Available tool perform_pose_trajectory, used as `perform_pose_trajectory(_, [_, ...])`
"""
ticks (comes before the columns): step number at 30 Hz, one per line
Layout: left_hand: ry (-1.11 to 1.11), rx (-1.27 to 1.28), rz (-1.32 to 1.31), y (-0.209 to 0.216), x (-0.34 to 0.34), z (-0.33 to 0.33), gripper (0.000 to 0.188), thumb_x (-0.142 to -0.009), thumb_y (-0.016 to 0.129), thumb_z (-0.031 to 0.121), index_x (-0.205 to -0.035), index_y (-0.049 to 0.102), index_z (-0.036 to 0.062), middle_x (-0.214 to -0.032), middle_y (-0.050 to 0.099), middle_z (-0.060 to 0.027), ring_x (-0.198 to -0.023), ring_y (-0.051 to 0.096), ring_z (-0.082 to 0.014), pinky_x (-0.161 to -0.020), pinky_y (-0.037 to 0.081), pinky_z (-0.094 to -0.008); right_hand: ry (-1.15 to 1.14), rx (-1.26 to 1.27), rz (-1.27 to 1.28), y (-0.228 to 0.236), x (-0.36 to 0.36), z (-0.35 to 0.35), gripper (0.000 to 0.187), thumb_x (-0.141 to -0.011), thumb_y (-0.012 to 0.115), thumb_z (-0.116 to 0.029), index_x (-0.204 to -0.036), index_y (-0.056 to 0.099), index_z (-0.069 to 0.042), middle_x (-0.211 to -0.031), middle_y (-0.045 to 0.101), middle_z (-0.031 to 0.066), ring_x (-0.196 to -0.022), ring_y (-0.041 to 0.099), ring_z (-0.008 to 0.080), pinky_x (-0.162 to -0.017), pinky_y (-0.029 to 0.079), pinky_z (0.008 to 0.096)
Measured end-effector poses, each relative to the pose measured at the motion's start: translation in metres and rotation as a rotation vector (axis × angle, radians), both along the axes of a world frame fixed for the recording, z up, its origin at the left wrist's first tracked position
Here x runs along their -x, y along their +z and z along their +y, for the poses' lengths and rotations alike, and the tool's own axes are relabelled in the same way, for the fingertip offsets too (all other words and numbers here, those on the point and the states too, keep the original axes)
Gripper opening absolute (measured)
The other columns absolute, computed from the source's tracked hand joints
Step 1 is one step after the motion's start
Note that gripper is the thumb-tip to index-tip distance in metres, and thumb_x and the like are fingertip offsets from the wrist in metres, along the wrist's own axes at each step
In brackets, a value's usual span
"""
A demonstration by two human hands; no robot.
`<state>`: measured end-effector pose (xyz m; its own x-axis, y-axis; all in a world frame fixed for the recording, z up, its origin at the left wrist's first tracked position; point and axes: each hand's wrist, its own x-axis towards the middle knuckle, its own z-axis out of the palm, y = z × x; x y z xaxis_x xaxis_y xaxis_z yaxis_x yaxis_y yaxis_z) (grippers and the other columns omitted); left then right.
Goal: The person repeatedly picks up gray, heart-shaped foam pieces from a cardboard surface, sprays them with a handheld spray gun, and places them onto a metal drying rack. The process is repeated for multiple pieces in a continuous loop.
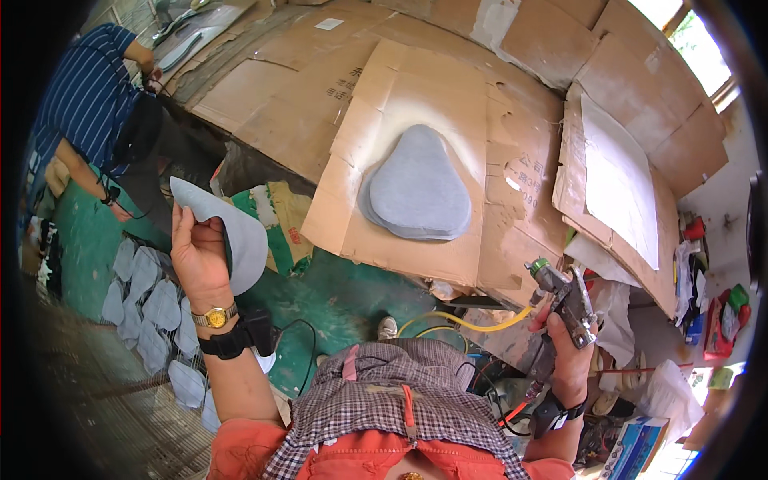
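Note:
My left hand point(200, 252) is raised at the left, its fingers closed on a curved grey fabric piece point(242, 244) that bends away from the palm. At the right, my right hand point(566, 352) grips a metal spray gun point(572, 302) with a green part at one end and hoses running from it. Between the hands, farther off, a stack of rounded triangular grey pieces point(420, 188) lies on a cardboard sheet point(336, 212). Pale overspray marks the cardboard around the stack. Neither hand touches the stack.
Several grey pieces point(144, 308) lie on a wire mesh at the lower left. A person in a striped shirt point(88, 88) works at the far left. A yellow hose point(472, 324) loops below the table edge. A cardboard panel with a white sheet point(620, 180) leans at the right.

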<state>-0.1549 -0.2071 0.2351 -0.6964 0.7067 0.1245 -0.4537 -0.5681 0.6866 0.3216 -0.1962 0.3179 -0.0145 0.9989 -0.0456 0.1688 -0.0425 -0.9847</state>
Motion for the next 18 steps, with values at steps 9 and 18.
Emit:
perform_pose_trajectory(9, [-0.026, -0.054, -0.044, -0.003, 0.003, 0.007, 0.030, -0.095, 0.051, 0.009, -0.126, 0.052, 0.0043, -0.113, 0.062, -0.0061, -0.100, 0.059, -0.0183, -0.084, 0.047, -0.0317, 0.017, 0.129, -0.053, 0.011, -0.023, -0.042, 0.061, -0.084, 0.069, -0.016, -0.133, 0.042, 0.005, -0.086, 0.061, 0.0070, -0.074, 0.059, 0.0129, -0.070, 0.049, 0.0255])
perform_pose_trajectory(18, [-0.028, -0.047, -0.042, -0.003, 0.001, 0.003, 0.033, -0.095, 0.050, 0.007, -0.128, 0.051, 0.0049, -0.116, 0.061, -0.0056, -0.102, 0.059, -0.0178, -0.084, 0.047, -0.0312, 0.159, 0.056, 0.043, 0.003, 0.020, -0.005, 0.054, -0.087, 0.063, -0.010, -0.134, 0.042, 0.003, -0.089, 0.060, 0.0061, -0.077, 0.059, 0.0130, -0.071, 0.049, 0.0268])
